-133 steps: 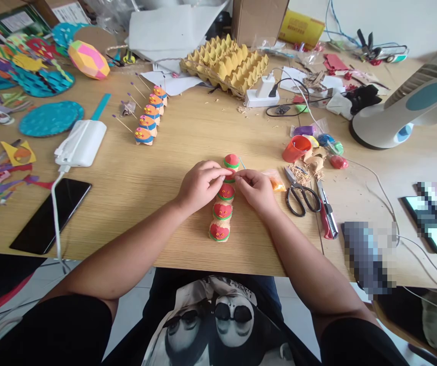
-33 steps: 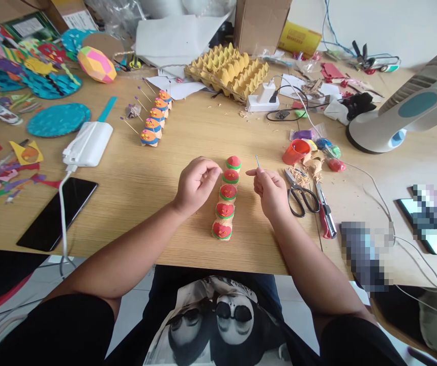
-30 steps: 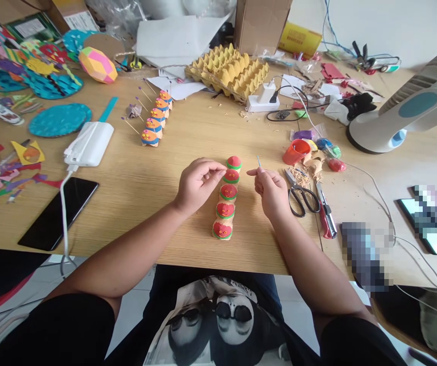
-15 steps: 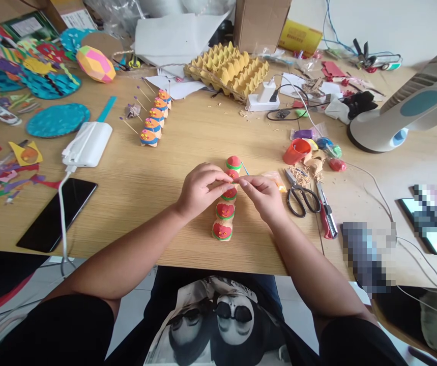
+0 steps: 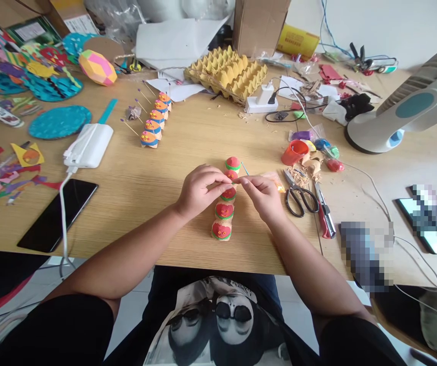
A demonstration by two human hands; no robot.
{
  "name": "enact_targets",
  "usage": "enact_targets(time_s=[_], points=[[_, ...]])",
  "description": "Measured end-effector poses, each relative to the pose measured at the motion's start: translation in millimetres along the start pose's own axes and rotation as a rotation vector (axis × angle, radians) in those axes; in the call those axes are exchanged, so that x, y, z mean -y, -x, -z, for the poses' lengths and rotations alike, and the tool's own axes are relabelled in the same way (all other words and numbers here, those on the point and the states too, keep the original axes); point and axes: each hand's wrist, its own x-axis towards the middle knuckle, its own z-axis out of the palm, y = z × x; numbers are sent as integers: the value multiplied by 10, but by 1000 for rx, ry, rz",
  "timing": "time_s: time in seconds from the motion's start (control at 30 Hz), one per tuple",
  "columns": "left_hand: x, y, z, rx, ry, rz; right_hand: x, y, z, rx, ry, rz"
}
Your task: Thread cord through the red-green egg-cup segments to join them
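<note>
A row of egg-carton cups (image 5: 224, 210), painted red with green rims and small faces, stands on the table in front of me. Over its upper part, my left hand (image 5: 206, 189) pinches thumb and forefinger together from the left. Opposite it, my right hand (image 5: 260, 194) pinches in the same way, its fingertips almost meeting the left ones. Whatever lies between the fingertips is too small to name. A thin blue stick (image 5: 244, 169) shows beside the far end of the row. Further back left stands an orange and blue egg-carton row (image 5: 153, 124) with several thin sticks beside it.
Right of my hands lie scissors (image 5: 300, 195), a red utility knife (image 5: 325, 213) and an orange cup (image 5: 295, 152). A yellow egg tray (image 5: 226, 73) lies at the back. A white power bank (image 5: 90, 145) and black phone (image 5: 60, 213) are left; a fan (image 5: 397, 112) stands right.
The view has shifted very slightly. Both hands keep almost the same pinched pose over the red row; nothing else has visibly moved.
</note>
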Motion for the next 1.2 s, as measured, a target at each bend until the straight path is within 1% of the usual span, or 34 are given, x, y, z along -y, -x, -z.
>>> enact_targets(time_s=[0.27,0.47,0.7,0.93,1.03,1.2], points=[[1,-1,-5,14,-10,-44,-8,4,9,-16,14,-5],[14,1,-17,38,-31,-41,-37,5,3,-2,7,-12],[6,-7,-15,23,-24,-66,-46,1,13,-13,43,-1],[16,-1,-7,68,-6,-76,-67,0,11,-35,53,-4],[1,-4,2,59,-3,-62,-67,-1,12,-36,61,2],[-44,-10,31,38,37,6,-50,5,7,-38,67,-5]])
